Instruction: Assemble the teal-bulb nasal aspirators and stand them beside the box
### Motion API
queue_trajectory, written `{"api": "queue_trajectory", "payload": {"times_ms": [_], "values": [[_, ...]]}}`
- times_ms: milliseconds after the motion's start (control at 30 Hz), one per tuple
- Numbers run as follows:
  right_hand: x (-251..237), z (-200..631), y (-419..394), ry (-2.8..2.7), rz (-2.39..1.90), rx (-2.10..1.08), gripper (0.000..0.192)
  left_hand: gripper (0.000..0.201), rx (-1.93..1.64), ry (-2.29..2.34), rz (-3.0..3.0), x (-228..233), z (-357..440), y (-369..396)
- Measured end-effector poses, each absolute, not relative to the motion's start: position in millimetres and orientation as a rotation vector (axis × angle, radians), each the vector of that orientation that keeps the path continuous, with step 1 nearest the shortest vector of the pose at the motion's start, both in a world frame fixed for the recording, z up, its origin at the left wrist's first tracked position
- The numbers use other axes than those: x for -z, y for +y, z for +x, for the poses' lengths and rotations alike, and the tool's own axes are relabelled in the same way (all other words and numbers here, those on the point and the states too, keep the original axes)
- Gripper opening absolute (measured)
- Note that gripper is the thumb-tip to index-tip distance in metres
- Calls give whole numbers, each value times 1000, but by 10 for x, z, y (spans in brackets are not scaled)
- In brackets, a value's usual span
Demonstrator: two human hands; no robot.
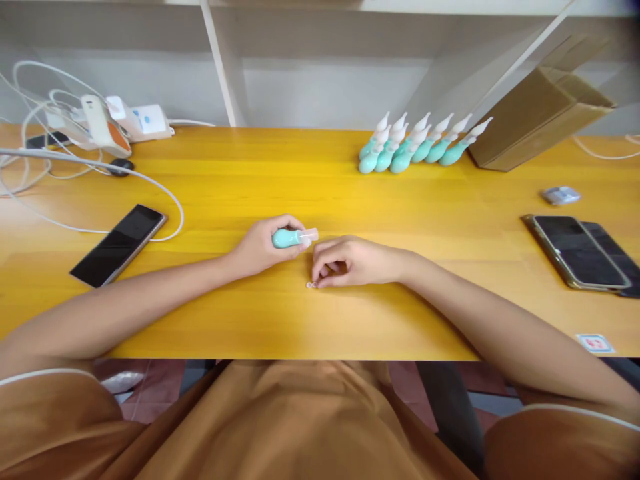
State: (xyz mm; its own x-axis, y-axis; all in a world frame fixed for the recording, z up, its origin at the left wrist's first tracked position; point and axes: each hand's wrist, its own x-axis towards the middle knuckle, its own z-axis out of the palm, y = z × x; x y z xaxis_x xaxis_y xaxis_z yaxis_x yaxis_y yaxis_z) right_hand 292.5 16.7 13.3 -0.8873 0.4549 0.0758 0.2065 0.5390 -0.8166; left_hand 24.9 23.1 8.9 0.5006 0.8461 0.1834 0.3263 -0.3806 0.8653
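Observation:
My left hand [267,245] is wrapped round a mint-green nasal aspirator bulb [285,239]. A pale, see-through tip [308,235] sticks out of the bulb and points right. Just to its right, my right hand [345,261] is bent down to the tabletop with thumb and forefinger pinched together. Two tiny whitish rings [309,285] lie side by side on the wood at those fingertips. The fingertips appear to grip the right-hand ring, partly covering it.
Several assembled mint-green aspirators [403,157] with white pointed tips stand at the back, beside a brown paper bag [543,110]. Phones lie on the left [119,245] and right [580,250]. White cables [173,200] and chargers [145,122] fill the back left. A small sticker [595,343] lies near the front edge.

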Motion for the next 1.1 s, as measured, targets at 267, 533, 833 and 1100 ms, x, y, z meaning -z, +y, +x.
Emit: {"api": "queue_trajectory", "payload": {"times_ms": [267,533,833,1100], "values": [[-7,2912,281,-1949,-823,-1473,33,33,-828,1013,1957,-47,247,237],[202,2667,192,-1848,-860,-1265,34,16,-875,1001,2100,-26,246,250],[201,2674,208,-1889,-813,-1222,35,18,-831,1055,2050,-40,244,230],[101,2749,508,-1732,-1018,-1267,45,25,-957,1162,1827,-63,230,280]]}}
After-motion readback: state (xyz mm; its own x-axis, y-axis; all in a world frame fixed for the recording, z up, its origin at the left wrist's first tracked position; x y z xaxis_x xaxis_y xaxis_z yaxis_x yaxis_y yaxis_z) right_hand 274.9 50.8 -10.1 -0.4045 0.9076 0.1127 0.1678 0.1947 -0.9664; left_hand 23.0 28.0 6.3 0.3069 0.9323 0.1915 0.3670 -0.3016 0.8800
